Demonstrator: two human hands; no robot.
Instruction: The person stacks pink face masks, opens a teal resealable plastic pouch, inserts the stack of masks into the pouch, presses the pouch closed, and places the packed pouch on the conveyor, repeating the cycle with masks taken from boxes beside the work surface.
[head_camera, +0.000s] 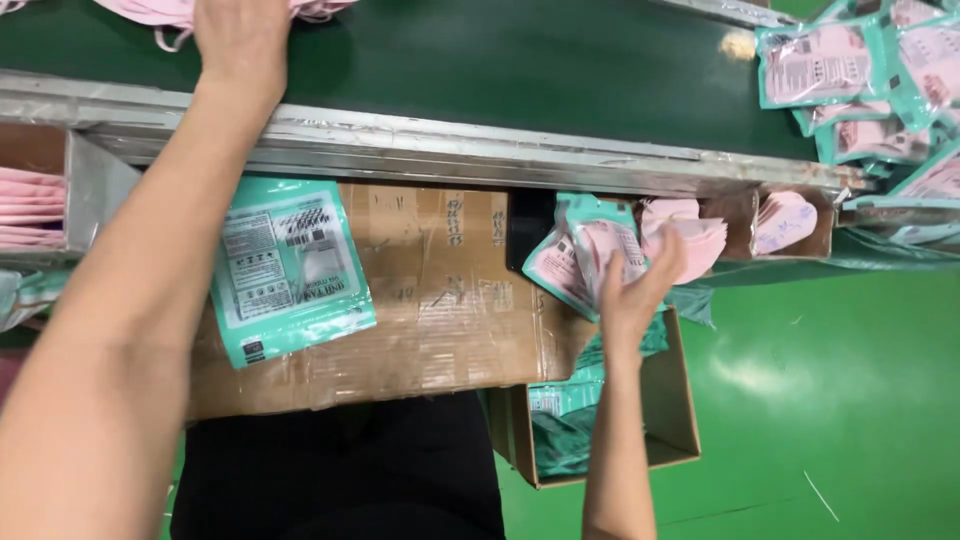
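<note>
My left hand (240, 40) reaches up over the metal rail onto the dark green conveyor belt (520, 70) and rests on a heap of pink masks (150, 12) at the top edge. My right hand (640, 290) is lower, at the right of a cardboard sheet, holding a teal-edged pouch (575, 260) with a pink mask showing through it. Just behind its fingers are loose pink masks (690, 235). A second flat teal pouch (290, 265) lies printed side up on the cardboard (440, 300) across my lap.
Several filled teal pouches (850, 80) are piled on the belt at top right. An open carton (610, 420) under my right arm holds more teal pouches. A bin with stacked pink masks (30, 210) sits at far left. The green floor (830, 400) lies to the right.
</note>
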